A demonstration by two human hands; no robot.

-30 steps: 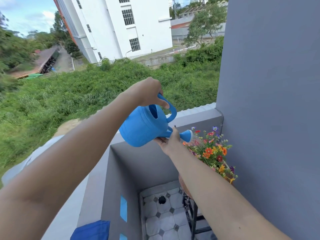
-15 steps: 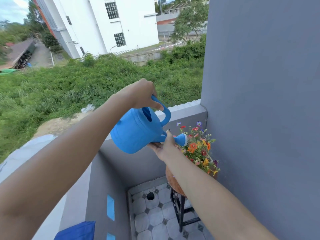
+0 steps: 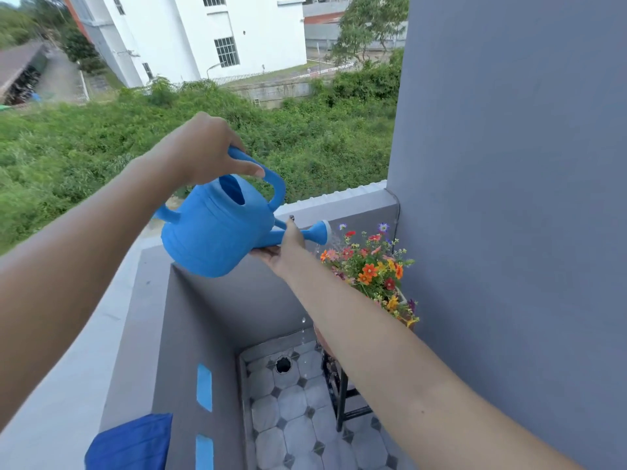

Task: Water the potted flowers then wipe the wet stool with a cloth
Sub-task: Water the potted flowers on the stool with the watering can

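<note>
Scanning from the left, with the watering can as the landmark: a folded blue cloth lies low and well to the left of the can, draped on the grey parapet ledge — untouched, so wiping looks not yet begun.

Above the can, the left hand is curled round the top loop handle, carrying the load. The can is tipped toward its spout. Moulded plastic, stiff and smooth-walled; likely light as a shell but with shifting weight from whatever water is inside — how full it is cannot be seen. The handle is the sound place to hold it; wet walls would probably be slippery.

Just right of the can's body, the right hand cups the underside of the spout, thumb up against it — steadying the aim more than bearing weight, by the look of it.

Right of the rose, thin streams fall toward the potted flowers, which sit below and beside the spout against the grey wall. Stems look soft and easily bruised; a gentle pour suits them. A few drops fall short of the blooms, below the spout.

Below the flowers, the stool shows dark metal legs; its seat is mostly hidden by the right forearm.
</note>
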